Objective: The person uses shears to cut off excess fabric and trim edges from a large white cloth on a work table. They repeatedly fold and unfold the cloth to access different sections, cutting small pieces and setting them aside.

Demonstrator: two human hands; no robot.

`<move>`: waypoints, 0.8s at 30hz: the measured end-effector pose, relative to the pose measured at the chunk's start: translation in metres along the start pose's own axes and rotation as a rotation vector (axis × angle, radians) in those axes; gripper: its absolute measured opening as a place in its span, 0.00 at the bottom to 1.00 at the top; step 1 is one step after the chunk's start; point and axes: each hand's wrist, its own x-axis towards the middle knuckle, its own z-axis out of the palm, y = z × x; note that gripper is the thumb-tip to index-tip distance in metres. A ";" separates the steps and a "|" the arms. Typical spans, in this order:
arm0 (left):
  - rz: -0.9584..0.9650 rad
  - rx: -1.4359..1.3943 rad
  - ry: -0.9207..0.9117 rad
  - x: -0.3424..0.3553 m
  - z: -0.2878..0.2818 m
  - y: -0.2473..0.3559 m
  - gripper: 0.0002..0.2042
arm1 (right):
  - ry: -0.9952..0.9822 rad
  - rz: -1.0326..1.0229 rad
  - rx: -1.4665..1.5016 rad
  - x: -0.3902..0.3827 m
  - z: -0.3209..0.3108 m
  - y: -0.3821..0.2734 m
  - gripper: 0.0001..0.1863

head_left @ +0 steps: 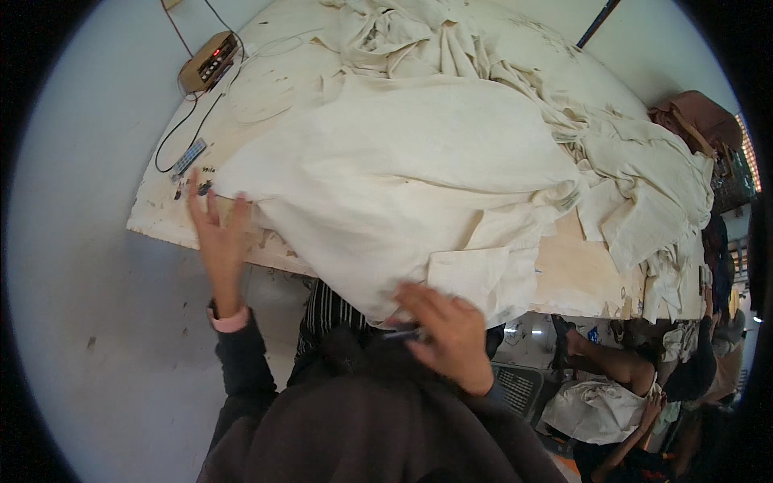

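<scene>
A large cream cloth piece (378,153), perhaps a garment, lies spread over the table in front of me. Its near part hangs over the front edge toward my lap. My left hand (219,233) is at the table's left end with fingers spread, its thumb side close to the cloth's left edge; it grips nothing. Close to my body, my right hand (447,330) is bent beside the hanging cloth, smeared by motion. A small slim tool (403,332), dark and metallic, is in its fingers; its exact kind is unclear.
Rumpled cream cloths (644,177) pile along the table's far and right sides. A brown box device (209,63) with cables and a remote control (190,156) sit at the left. Below right are a grey plastic crate (517,389) and a seated person (620,370).
</scene>
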 end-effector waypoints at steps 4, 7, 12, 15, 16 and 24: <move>0.439 0.423 -0.510 -0.040 0.034 0.041 0.29 | 0.110 0.212 -0.143 0.018 -0.010 0.012 0.39; 0.619 0.461 -0.834 -0.051 0.045 0.042 0.18 | 0.074 0.176 -0.050 0.012 -0.010 0.041 0.40; 0.679 0.435 -0.899 -0.057 0.024 0.042 0.09 | 0.016 0.256 0.194 -0.042 -0.057 0.033 0.22; 0.623 0.424 -0.977 -0.062 0.011 0.049 0.07 | -0.221 0.454 0.222 -0.069 -0.069 0.032 0.19; 0.600 0.412 -1.009 -0.063 0.010 0.051 0.07 | -0.258 0.489 0.225 -0.077 -0.069 0.034 0.19; 0.550 0.257 -0.987 -0.073 0.053 0.063 0.06 | 0.047 0.353 0.148 -0.023 -0.051 0.018 0.26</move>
